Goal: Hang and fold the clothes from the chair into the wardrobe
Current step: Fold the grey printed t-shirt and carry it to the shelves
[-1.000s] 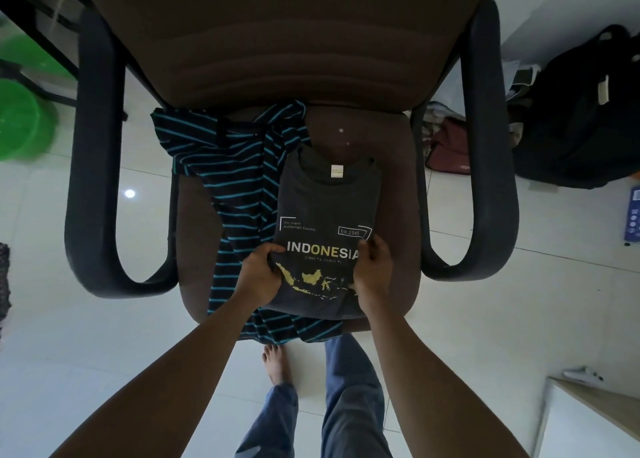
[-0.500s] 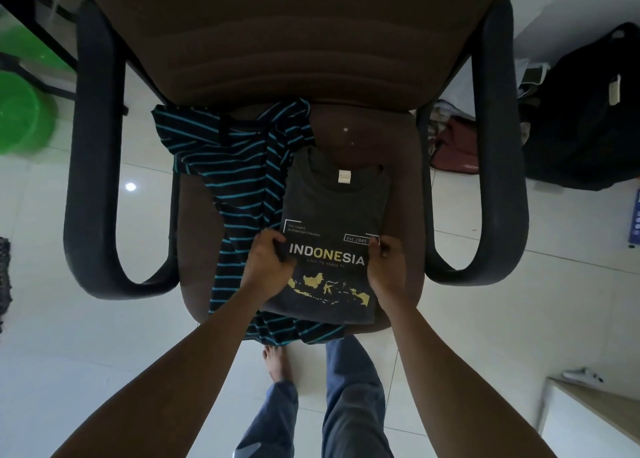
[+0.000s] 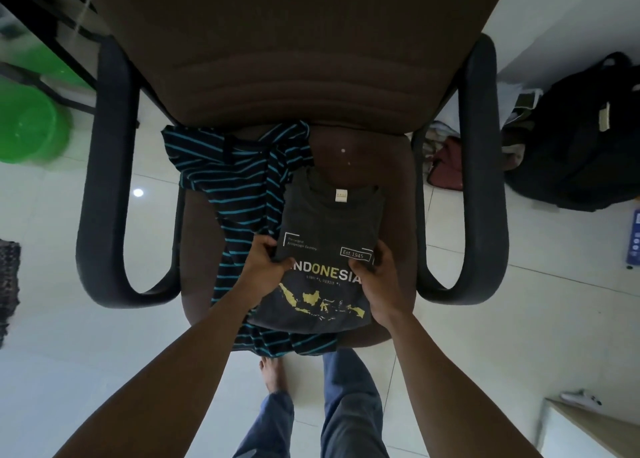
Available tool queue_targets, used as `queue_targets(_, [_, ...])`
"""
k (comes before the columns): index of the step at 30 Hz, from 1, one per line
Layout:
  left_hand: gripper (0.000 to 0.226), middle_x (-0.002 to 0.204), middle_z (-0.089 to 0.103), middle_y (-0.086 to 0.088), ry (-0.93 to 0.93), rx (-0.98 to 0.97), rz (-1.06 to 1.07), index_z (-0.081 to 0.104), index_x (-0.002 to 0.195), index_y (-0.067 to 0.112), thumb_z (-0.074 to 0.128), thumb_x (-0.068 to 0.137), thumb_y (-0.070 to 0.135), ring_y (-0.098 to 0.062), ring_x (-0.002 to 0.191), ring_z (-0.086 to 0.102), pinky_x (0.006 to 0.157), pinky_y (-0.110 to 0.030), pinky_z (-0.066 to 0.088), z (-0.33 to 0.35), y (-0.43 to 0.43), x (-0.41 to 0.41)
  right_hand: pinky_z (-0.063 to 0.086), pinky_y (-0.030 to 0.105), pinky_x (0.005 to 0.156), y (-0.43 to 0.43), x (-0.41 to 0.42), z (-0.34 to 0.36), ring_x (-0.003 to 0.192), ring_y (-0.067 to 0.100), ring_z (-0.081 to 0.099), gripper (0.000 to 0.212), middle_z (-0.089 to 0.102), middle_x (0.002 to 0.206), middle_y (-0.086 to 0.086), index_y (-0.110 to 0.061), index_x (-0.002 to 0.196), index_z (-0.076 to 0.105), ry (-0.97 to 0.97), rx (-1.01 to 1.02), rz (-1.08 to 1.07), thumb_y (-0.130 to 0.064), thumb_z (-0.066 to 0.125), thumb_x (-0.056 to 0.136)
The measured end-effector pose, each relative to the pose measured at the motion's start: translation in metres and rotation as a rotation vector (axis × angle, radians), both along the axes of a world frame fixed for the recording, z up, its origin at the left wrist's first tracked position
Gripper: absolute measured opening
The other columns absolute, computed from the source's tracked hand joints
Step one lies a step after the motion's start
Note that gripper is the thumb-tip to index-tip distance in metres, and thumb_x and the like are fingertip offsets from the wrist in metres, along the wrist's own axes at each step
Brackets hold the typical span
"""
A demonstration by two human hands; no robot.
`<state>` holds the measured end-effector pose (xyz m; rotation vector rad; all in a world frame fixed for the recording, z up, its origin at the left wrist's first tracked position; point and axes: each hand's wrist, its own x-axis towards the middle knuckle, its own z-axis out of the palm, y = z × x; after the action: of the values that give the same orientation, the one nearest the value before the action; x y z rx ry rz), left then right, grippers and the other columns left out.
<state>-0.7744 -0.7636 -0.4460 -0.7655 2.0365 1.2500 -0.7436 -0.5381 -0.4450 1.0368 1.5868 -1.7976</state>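
Note:
A folded dark grey T-shirt (image 3: 332, 222) printed with "INDONESIA" and a yellow map lies on the seat of a brown chair (image 3: 398, 187). My left hand (image 3: 265, 267) grips its left edge at mid-height, thumb on top. On the opposite edge, my right hand (image 3: 379, 277) grips the same way. Under the T-shirt and to its left lies a black shirt with teal stripes (image 3: 228, 177), spread loosely across the seat and hanging over the front edge.
The chair has black loop armrests (image 3: 104, 215) on both sides. A green plastic basin (image 3: 27, 125) stands on the floor at left, a black backpack (image 3: 581, 146) at right. A light wooden furniture corner (image 3: 588, 426) shows at bottom right. My legs stand below the seat.
Both hands slid up from the lower part of the T-shirt to its side edges and closed on them. The camera moved slightly closer to the chair.

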Motion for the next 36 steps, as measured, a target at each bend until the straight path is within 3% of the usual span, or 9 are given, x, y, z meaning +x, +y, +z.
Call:
queue_targets(3, [0.031,0.106,0.061,-0.013,0.025,-0.014,-0.029,0.042,0.108,0.015,0.066,0.091,0.005,-0.028,0.095,0.064,0.074,-0.037,0.056,0.007,0.000,-0.005,0.052,0.034,0.097,0.002,-0.003,0.014,0.115,0.009,0.060,0.092,0.056,0.133,-0.006,-0.034,0.153,0.020,0.084,0.034,0.048,-0.015,0.078,0.084])
queue_targets(6, [0.042,0.111,0.064,-0.009,-0.003,-0.020,-0.028,0.039,0.117,0.026,0.067,0.090,0.012,-0.027,0.097,0.065,0.085,-0.048,0.057,0.016,0.001,-0.007,0.052,0.030,0.096,0.004,-0.006,0.022,0.118,0.010,0.059,0.087,0.057,0.133,-0.005,-0.034,0.151,0.028,0.126,0.051,0.082,-0.006,0.076,0.084])
queue_targets(9, [0.058,0.116,0.056,-0.005,-0.011,-0.096,-0.056,0.040,0.123,0.028,0.079,0.079,0.025,-0.023,0.099,0.061,0.089,-0.042,0.055,0.017,0.006,-0.001,0.056,0.023,0.084,0.005,-0.009,0.028,0.113,0.009,0.061,0.069,0.060,0.128,-0.003,-0.033,0.142,0.043,0.103,0.021,0.061,0.001,0.068,0.088])
queue_targets(14, [0.041,0.093,0.057,-0.003,-0.058,-0.102,0.074,0.040,0.102,0.021,0.077,0.084,0.024,-0.020,0.082,0.059,0.077,-0.041,0.055,0.008,0.022,0.014,0.059,0.038,0.083,0.005,-0.009,0.030,0.106,0.022,0.066,0.039,0.069,0.116,0.004,-0.025,0.122,0.063,-0.071,-0.125,-0.078,0.001,0.060,0.093])
queue_targets(18, [0.054,0.106,0.056,0.003,-0.082,-0.005,0.116,0.037,0.115,0.023,0.080,0.082,0.027,-0.021,0.099,0.062,0.092,-0.043,0.055,-0.001,0.027,0.018,0.058,0.038,0.078,0.013,-0.007,0.022,0.101,0.026,0.067,0.034,0.072,0.110,0.007,-0.024,0.116,0.068,-0.149,-0.189,-0.125,0.000,0.059,0.093])
queue_targets(24, [0.051,0.106,0.065,-0.011,-0.040,0.062,0.054,0.034,0.118,0.022,0.069,0.088,0.001,-0.029,0.093,0.068,0.085,-0.046,0.058,-0.004,0.032,0.023,0.059,0.033,0.086,0.021,-0.002,0.014,0.107,0.017,0.065,0.038,0.066,0.121,0.003,-0.034,0.111,0.065,-0.039,-0.002,0.127,-0.001,0.064,0.092])
queue_targets(28, [0.094,0.101,0.075,-0.007,-0.026,0.192,0.049,0.017,0.150,0.038,0.066,0.086,-0.010,-0.024,0.096,0.072,0.088,-0.046,0.057,0.007,0.030,0.022,0.056,0.015,0.072,0.023,0.001,0.023,0.103,0.006,0.062,0.035,0.063,0.121,0.001,-0.029,0.113,0.068,0.030,0.064,0.234,-0.002,0.063,0.093])
queue_targets(32, [0.092,0.127,0.066,-0.005,0.030,0.329,0.120,0.025,0.155,0.026,0.065,0.084,-0.015,-0.021,0.113,0.066,0.098,-0.046,0.053,0.035,0.028,0.015,0.060,0.029,0.079,0.025,0.002,0.043,0.103,0.015,0.068,0.035,0.068,0.118,0.004,-0.031,0.112,0.069,0.014,0.053,0.186,-0.003,0.064,0.092])
queue_targets(36, [0.078,0.129,0.065,-0.004,0.044,0.410,0.161,0.039,0.148,0.029,0.063,0.087,-0.013,-0.020,0.114,0.065,0.096,-0.041,0.055,0.080,0.022,0.012,0.060,0.042,0.087,0.025,0.005,0.080,0.102,0.020,0.070,0.034,0.070,0.113,0.005,-0.033,0.107,0.069,0.037,0.033,0.120,-0.003,0.066,0.090])
